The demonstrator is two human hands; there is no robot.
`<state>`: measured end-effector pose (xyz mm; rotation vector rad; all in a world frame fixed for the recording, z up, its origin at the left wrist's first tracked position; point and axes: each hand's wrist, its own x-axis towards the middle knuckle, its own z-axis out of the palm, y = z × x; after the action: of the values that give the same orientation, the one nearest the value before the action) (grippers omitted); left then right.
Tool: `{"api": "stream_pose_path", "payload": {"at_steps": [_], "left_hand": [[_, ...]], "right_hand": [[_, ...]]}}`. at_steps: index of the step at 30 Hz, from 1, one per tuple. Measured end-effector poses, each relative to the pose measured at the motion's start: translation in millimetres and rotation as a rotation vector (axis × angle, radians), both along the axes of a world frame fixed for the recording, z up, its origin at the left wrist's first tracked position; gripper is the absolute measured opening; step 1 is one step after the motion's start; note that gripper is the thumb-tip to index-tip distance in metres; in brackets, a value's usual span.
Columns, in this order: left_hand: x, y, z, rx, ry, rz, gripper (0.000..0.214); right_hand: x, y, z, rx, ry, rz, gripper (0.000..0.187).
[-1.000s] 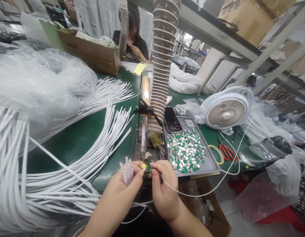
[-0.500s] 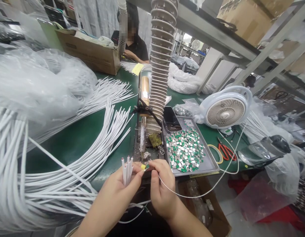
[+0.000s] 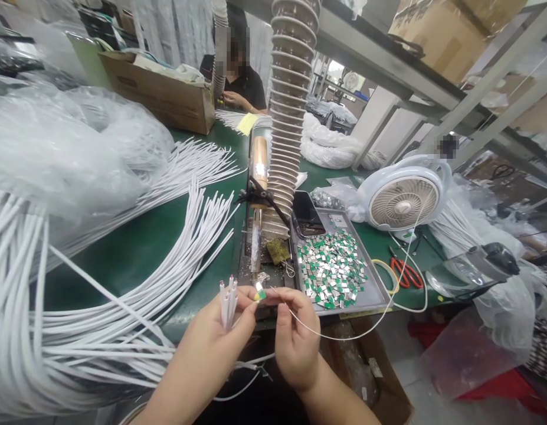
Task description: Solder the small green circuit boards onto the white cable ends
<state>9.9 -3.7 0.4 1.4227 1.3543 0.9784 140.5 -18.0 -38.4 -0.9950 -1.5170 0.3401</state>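
Observation:
My left hand is closed around several white cables with stripped ends pointing up. Its thumb and fingertip pinch a small metal connector with a green board, with a bit of yellow beside it. My right hand is closed on a thin solder wire, which loops away to the right. Just beyond the connector is the lower end of a soldering iron with a wooden handle, fixed upright. Whether the tip touches the connector I cannot tell.
A grey tray of loose connectors and a phone lie right of the ribbed hose. Farther right are a fan and red-handled pliers. White cable bundles cover the left. Another person sits opposite.
The connector has turned in my left fingers, its metal end now up near the iron's tip. My right hand has shifted slightly right, and the solder wire's loop has moved with it.

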Motion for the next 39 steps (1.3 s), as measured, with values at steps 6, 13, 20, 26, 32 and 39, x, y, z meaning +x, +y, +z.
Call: {"api": "stream_pose_path", "payload": {"at_steps": [6,13,20,26,32,39], "left_hand": [[0.0,1.8,0.4,0.019,0.042,0.046,0.017],[1.5,3.6,2.4,0.019,0.043,0.063,0.016],[-0.9,4.3,3.6,0.033,0.035,0.067,0.016],[-1.7,5.6,4.6,0.032,0.06,0.074,0.019],[-2.5,5.0,6.9,0.024,0.058,0.09,0.019],[-4.5,2.4,6.0,0.023,0.043,0.085,0.018]], "right_hand": [[-0.2,0.9,6.5,0.061,-0.032,0.003,0.02],[-1.8,3.6,6.5,0.071,-0.051,0.003,0.02],[-4.3,6.0,11.6,0.101,-0.07,-0.013,0.02],[-5.7,8.6,11.1,0.112,-0.085,-0.013,0.02],[-7.1,9.2,14.1,0.119,-0.081,-0.008,0.02],[-7.8,9.3,16.3,0.126,-0.058,0.018,0.022]]}}
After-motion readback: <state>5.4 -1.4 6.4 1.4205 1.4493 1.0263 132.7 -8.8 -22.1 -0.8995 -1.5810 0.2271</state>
